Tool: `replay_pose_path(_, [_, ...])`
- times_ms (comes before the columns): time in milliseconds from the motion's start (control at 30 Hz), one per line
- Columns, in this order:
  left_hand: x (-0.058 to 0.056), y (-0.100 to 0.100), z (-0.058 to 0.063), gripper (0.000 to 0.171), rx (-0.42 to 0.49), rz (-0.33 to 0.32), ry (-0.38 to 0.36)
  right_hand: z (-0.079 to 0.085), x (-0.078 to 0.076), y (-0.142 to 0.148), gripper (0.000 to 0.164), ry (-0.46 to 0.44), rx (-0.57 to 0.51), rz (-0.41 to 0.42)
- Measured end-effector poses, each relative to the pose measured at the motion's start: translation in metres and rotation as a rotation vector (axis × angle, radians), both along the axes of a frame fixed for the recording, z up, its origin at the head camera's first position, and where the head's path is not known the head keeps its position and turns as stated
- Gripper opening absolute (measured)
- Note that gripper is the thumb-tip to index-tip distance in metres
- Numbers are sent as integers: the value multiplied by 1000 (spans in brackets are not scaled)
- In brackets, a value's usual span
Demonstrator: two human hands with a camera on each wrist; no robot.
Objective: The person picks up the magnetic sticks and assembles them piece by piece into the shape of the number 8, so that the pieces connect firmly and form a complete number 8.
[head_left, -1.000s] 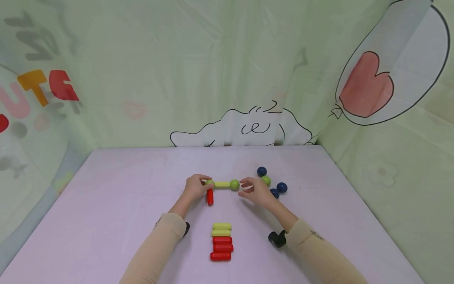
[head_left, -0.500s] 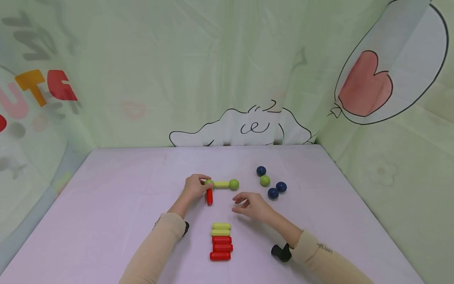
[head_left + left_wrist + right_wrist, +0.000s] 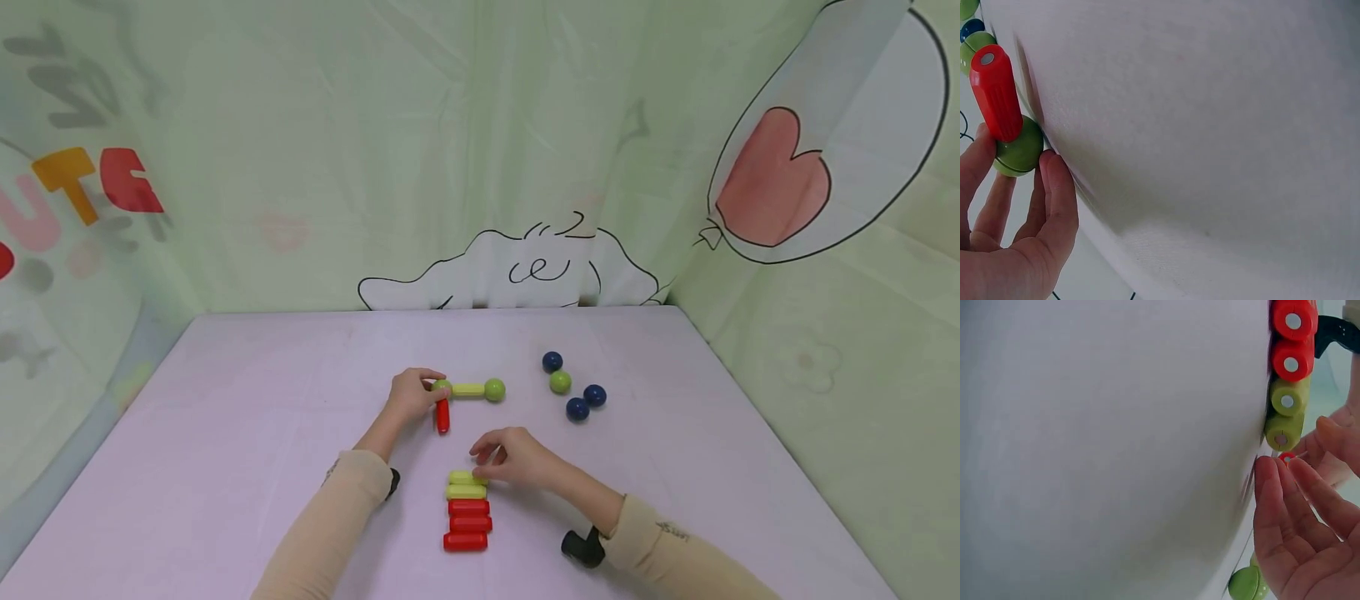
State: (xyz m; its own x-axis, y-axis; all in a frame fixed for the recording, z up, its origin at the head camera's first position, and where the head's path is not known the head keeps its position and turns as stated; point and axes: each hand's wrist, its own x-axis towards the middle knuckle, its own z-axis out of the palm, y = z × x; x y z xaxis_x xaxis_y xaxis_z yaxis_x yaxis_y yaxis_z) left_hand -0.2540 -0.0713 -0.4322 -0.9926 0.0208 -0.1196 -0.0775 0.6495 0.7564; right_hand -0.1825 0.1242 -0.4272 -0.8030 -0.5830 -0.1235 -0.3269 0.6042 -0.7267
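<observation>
My left hand (image 3: 411,396) pinches a green ball (image 3: 1025,147) between thumb and fingers. A red rod (image 3: 443,417) with a round metal disc on its end sticks out from that ball toward me. To the right, a yellow rod (image 3: 468,390) links it to a second green ball (image 3: 495,389). My right hand (image 3: 519,458) is over the right end of the farthest loose yellow rod (image 3: 460,477), its thumb close to it and its fingers beyond, spread apart from the thumb. Whether the thumb touches the rod, I cannot tell.
Below that rod, another yellow rod (image 3: 466,492) and several red rods (image 3: 467,524) lie in a column. Right of the joined pieces sit a loose green ball (image 3: 560,382) and several dark blue balls (image 3: 577,409). A fabric wall (image 3: 420,167) rises behind the table (image 3: 225,467).
My right hand has come away from the second green ball, moving toward me and slightly left to the loose yellow rods. The left hand stays at its ball.
</observation>
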Motion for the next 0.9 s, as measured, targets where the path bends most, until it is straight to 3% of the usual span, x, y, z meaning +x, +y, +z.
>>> replay_pose_path(333, [0,0,0,29,1,11,-7,0,2,-6,19,-9,-6,46])
replay_pose_path(900, [2,-1,1,29,24,19,-23,0,4,-10,8,-16,51,55])
